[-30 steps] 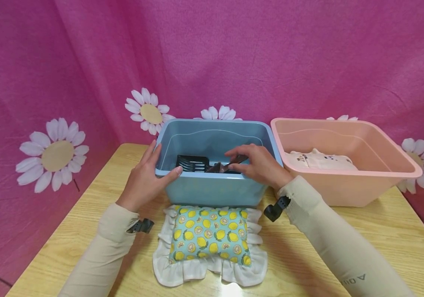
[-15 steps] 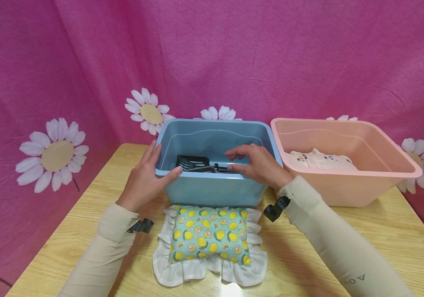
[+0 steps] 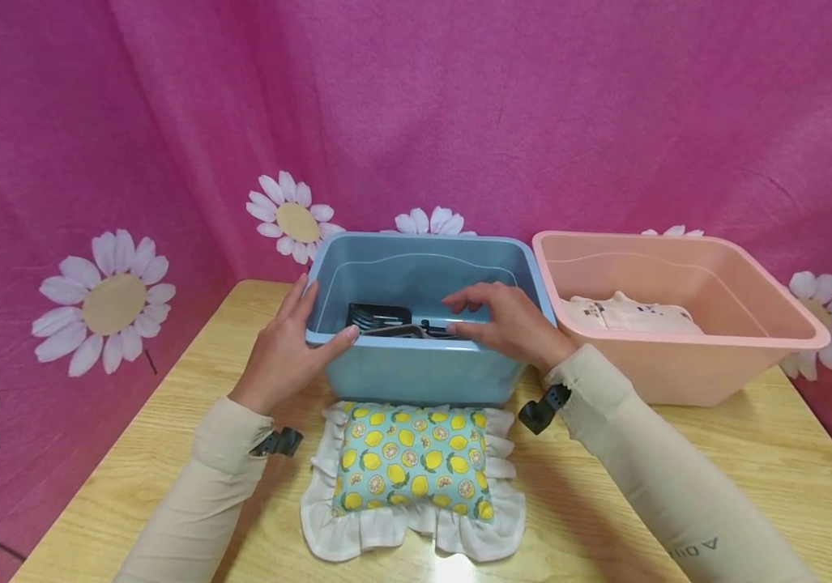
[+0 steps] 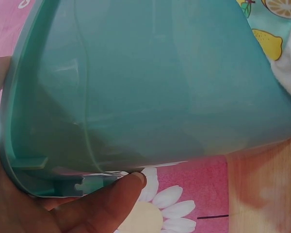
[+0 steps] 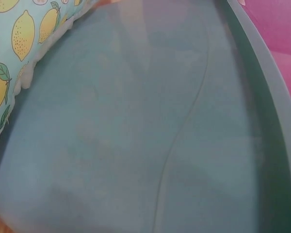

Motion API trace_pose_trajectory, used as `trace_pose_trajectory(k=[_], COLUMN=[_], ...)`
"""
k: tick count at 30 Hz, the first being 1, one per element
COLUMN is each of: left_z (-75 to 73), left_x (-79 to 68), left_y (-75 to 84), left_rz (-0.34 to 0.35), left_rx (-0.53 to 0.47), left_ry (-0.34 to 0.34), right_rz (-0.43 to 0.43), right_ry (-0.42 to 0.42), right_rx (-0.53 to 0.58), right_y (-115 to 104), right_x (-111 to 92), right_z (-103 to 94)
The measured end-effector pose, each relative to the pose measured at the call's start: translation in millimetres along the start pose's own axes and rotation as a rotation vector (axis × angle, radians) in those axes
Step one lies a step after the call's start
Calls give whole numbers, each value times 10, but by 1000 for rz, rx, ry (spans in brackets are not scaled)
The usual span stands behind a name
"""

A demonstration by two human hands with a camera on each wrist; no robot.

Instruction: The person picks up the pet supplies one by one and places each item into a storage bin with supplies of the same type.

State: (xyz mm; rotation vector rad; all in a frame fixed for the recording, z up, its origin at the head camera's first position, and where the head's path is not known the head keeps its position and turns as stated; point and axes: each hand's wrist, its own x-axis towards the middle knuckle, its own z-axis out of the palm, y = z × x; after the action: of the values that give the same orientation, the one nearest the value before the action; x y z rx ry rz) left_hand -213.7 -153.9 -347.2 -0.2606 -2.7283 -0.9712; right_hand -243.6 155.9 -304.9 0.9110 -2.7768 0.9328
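Observation:
My left hand (image 3: 287, 348) rests at the front left corner of the blue bin (image 3: 423, 376), fingers fairly straight along the outer side and thumb over the front rim. A finger (image 4: 121, 189) lies against the outside below the rim in the left wrist view. The right hand (image 3: 506, 322) reaches over the bin's front right rim, fingers lightly bent, with nothing visible between them. Inside the bin lie a black slotted turner (image 3: 382, 315) and a dark grey utensil with a curved edge (image 3: 395, 330). The front wall hides most of the latter, so its kind is unclear.
A lemon-print pillow (image 3: 416, 461) with white ruffles lies on the wooden table (image 3: 590, 502) in front of the blue bin. To the right stands a pink bin (image 3: 685, 368) holding a cream-coloured printed cloth item (image 3: 630, 316). A magenta flowered curtain (image 3: 532, 121) hangs behind.
One second ago my right hand pinched the dark utensil; its fingers let go and the utensil now lies lower in the blue bin. Both hands have stayed in place.

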Motion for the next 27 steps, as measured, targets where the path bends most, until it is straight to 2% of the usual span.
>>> trace_pose_trajectory(k=[20, 27], left_z=[-3, 3], left_x=[2, 6], left_y=[2, 3], left_rz=[2, -5], left_rx=[1, 5], left_ry=[-11, -11], right_rz=[10, -22], right_ry=[-9, 6], right_rx=[11, -40], right_y=[-8, -14], right_x=[-32, -10], right_z=[-10, -13])
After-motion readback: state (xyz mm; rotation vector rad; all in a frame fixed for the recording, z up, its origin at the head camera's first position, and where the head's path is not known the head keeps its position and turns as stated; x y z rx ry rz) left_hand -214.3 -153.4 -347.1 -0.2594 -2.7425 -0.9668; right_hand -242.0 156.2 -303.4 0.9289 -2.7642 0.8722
